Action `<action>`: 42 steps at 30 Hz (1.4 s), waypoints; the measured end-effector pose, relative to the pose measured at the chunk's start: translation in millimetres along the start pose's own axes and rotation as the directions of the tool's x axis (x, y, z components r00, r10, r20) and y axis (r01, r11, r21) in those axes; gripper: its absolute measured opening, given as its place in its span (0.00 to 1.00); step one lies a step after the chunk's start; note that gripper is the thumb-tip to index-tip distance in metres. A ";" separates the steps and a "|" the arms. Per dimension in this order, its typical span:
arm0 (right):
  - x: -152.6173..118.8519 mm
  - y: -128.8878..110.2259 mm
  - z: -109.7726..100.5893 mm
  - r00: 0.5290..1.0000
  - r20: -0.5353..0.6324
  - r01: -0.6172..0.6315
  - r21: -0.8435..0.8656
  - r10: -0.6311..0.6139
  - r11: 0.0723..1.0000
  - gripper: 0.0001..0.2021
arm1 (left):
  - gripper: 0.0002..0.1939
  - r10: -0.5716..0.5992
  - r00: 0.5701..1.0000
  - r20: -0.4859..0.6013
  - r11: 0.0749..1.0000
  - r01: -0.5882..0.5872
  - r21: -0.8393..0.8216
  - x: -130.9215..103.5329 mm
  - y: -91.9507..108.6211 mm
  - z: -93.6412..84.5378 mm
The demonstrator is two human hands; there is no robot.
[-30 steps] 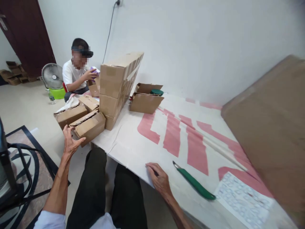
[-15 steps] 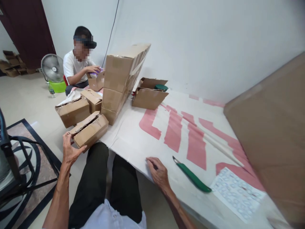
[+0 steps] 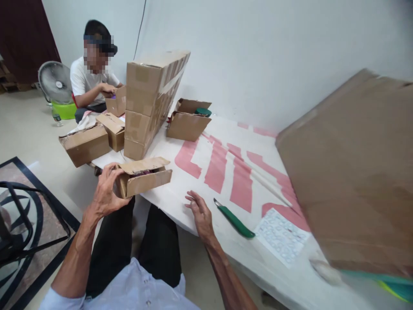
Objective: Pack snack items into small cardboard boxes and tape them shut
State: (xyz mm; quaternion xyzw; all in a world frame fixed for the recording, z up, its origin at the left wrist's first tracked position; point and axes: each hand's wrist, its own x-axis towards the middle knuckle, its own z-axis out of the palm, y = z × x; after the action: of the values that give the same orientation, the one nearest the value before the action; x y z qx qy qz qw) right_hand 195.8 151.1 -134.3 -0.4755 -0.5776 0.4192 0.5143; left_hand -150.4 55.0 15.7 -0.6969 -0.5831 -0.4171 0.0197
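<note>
Clasping a carton [image 3: 146,180], left hand [image 3: 106,191] spreads across its end, right hand [image 3: 200,213] loosely open, printed sheet [image 3: 282,237] illegible.

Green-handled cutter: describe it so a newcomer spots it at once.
Start at the white-and-pink cloth. Between the right hand and the patterned sheet lies the green-handled cutter. It is long and slim with a metal tip, unlike the round green item in the open box.
</note>
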 end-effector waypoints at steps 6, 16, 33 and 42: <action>3.8 -23.3 -4.9 1.000 0.028 -0.015 0.135 0.012 0.991 0.34 | 0.41 0.092 0.989 0.113 0.963 -0.060 -0.263 23.1 23.8 46.5; -4.7 -21.9 -18.2 0.971 -0.229 -0.072 -0.024 0.065 0.997 0.35 | 0.64 0.073 0.950 0.304 0.801 0.126 -0.585 28.4 10.6 93.6; -19.4 -19.5 -38.2 0.962 -0.272 -0.053 -0.165 0.007 0.985 0.30 | 0.59 0.160 0.922 0.352 0.670 0.160 -0.725 31.1 -4.8 111.6; -18.9 -40.5 -36.1 0.970 -0.244 -0.071 -0.231 0.013 0.970 0.29 | 0.67 0.034 0.899 0.436 0.662 0.306 -0.684 -10.3 -51.5 159.5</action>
State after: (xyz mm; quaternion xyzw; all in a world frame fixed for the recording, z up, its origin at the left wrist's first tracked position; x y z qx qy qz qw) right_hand 227.2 124.5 -94.3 -0.5931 -0.5469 0.2972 0.5108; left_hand -103.7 145.2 -118.0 -0.6692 -0.4065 -0.4600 -0.4188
